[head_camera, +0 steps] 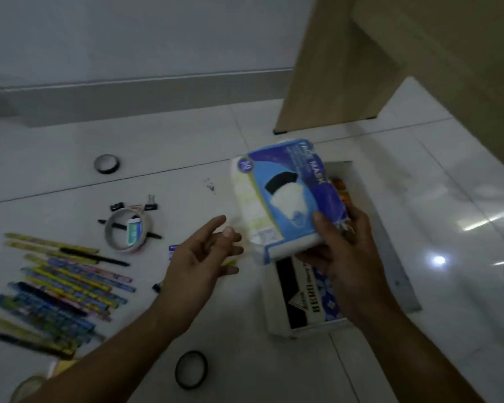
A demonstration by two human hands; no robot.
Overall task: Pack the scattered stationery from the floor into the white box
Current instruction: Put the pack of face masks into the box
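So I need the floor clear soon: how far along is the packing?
Early. The white box already holds some items. The right hand holds a face mask pack over it; the left hand is empty. The pens, tape rolls and binder clips remain on the floor.

Face mask pack (291,196) and right hand (346,251) hide most of the white box (282,324) interior; box label lettering unreadable. Pens (61,283) blurred, prints illegible, lowest cut by the left edge. Round object (26,388) cropped at the bottom edge.
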